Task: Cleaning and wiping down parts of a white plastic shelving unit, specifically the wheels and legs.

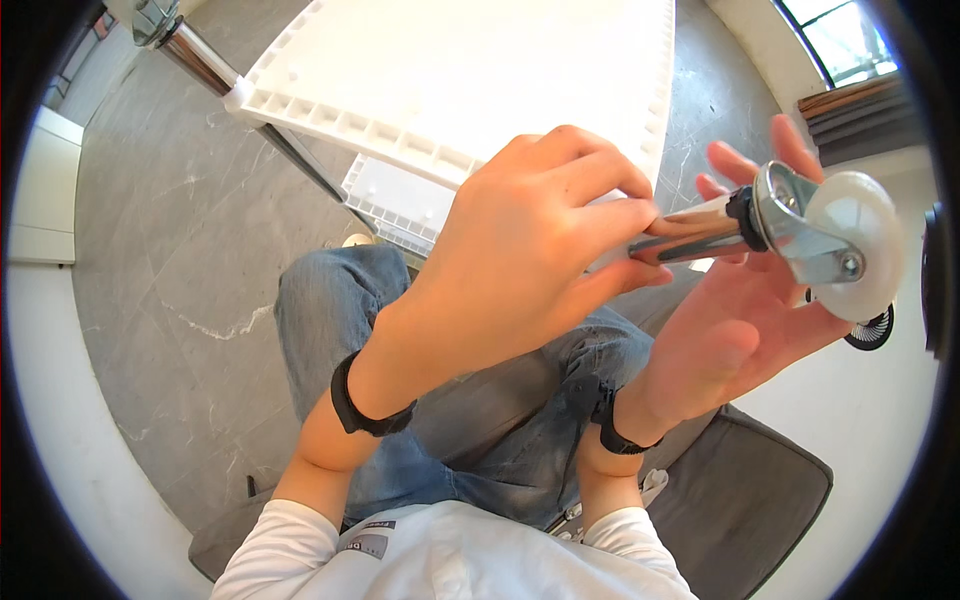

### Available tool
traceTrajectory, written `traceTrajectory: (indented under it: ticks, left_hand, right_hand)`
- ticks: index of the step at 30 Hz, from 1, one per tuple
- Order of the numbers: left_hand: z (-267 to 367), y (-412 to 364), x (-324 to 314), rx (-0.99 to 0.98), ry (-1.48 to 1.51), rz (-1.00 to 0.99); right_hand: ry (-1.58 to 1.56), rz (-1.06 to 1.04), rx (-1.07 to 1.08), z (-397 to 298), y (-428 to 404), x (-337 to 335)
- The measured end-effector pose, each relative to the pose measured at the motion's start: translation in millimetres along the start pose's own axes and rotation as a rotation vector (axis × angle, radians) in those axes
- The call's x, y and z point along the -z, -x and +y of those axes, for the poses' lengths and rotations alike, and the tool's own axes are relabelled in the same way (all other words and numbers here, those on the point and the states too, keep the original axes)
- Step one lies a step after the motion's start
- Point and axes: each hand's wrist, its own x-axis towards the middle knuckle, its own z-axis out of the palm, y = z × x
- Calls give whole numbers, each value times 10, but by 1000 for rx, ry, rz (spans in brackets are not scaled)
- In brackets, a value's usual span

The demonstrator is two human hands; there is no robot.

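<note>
My left hand [540,217] pinches the inner end of a short chrome tube [697,232] near the right corner of a white plastic shelf [360,135]. The hand hides that corner, so I cannot tell how the tube meets it. A black collar [748,217] joins the tube's outer end to a swivel caster with a metal fork [814,244] and a translucent white wheel [866,240]. Behind the caster, my right hand [720,345] is spread, palm up, fingers apart. It seems close to the wheel, but contact is unclear.
At the far left corner, another caster [150,19] tops a chrome tube [199,56]. A chrome post [315,165] runs down to a lower white shelf [397,199]. I sit on a grey cushioned seat [742,495]. Grey marbled floor [172,262] lies left.
</note>
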Motion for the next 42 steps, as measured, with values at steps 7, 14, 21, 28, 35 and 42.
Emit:
traceTrajectory:
  ticks: [7,14,21,28,35,42]
  left_hand:
    - [12,5,9,18,-23,8]
    - [53,-12,40,44,-18,-51]
    - [109,-31,35,62,-23,-12]
    - [68,-31,4,17,-36,-9]
    - [67,20,-55,33,-28,25]
    - [45,44,-88,0,-17,49]
  right_hand:
    - [-69,143,-21,-56,96,-141]
    - [175,108,293,-89,246,20]
    - [-298,148,-363,-283,102,-129]
    - [-283,-73,-387,-204,114,-128]
    - [-370,-60,-404,-277,100,-185]
    - [-224,0,-414,-334,129,-222]
